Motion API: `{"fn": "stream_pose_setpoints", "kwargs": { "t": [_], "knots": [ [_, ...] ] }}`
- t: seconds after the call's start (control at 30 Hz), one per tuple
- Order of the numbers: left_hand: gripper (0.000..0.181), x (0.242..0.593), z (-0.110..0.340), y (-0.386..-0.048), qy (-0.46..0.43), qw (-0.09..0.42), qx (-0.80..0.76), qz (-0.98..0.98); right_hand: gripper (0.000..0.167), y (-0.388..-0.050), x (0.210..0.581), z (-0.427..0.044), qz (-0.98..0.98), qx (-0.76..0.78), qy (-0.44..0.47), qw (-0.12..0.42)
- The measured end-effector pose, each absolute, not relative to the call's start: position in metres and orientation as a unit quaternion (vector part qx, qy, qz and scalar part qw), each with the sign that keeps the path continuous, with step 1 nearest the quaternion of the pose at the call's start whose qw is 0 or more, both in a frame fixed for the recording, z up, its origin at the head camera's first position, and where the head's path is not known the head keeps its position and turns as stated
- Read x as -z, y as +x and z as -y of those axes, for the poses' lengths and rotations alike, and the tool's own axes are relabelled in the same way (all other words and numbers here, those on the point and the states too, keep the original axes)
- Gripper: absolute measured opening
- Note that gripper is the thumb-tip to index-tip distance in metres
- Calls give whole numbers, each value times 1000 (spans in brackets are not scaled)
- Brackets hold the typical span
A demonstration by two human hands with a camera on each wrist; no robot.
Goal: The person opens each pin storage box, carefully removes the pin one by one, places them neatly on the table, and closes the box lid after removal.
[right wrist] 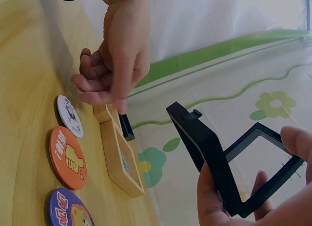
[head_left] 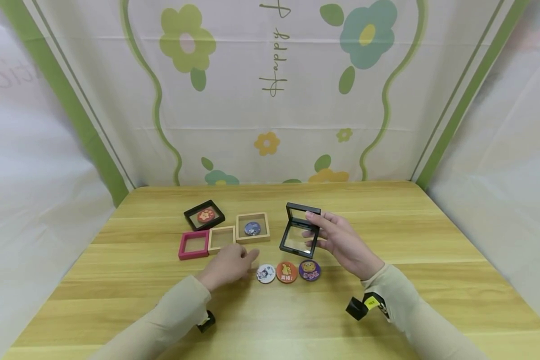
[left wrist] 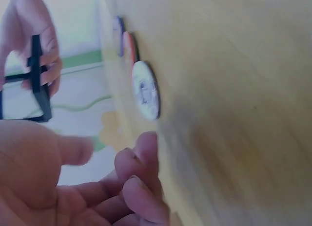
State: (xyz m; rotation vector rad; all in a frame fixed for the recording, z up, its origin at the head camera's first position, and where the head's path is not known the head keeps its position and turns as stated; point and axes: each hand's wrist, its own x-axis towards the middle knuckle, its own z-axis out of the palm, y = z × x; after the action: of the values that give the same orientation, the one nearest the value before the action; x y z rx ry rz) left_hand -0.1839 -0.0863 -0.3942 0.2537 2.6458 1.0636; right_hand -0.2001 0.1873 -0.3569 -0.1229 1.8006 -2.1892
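Note:
My right hand [head_left: 348, 246] holds a black hinged frame [head_left: 299, 206] with clear panes, its two halves spread apart above the table. In the right wrist view the thumb and fingers grip the frame [right wrist: 195, 131] near its hinge. My left hand [head_left: 227, 266] hovers just left of a white round badge [head_left: 266, 273], fingers loosely bent and holding nothing; the left wrist view shows a gap between fingertips and white badge [left wrist: 146, 90]. Right of it lie an orange badge [head_left: 286, 272] and a purple badge [head_left: 309, 270] in a row.
Behind my left hand stand a pink frame [head_left: 193, 255], a small wooden frame [head_left: 222, 229] and a larger wooden frame [head_left: 253, 240] around a blue badge [head_left: 252, 228]. A black frame [head_left: 220, 218] with a red badge [head_left: 205, 215] lies farther back. A patterned cloth hangs behind the table.

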Motion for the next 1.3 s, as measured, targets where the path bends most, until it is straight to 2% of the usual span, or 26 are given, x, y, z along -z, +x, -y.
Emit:
{"fn": "stream_pose_setpoints", "kwargs": {
  "t": [0.23, 0.5, 0.93, 1.3],
  "knots": [
    [46, 381, 104, -177, 59, 33, -466, -882, 52, -201, 357, -187, -623, 766, -36, 157],
    [38, 383, 116, -166, 73, -26, -548, -833, 53, -202, 357, -190, -622, 766, -32, 158],
    [39, 387, 124, -161, 137, -56, -622, -769, 48, -212, 362, -194, -625, 770, -33, 127],
    [36, 391, 123, -160, 143, -59, -615, -773, 43, -259, 361, -202, -662, 738, -42, 123]
  ]
}}
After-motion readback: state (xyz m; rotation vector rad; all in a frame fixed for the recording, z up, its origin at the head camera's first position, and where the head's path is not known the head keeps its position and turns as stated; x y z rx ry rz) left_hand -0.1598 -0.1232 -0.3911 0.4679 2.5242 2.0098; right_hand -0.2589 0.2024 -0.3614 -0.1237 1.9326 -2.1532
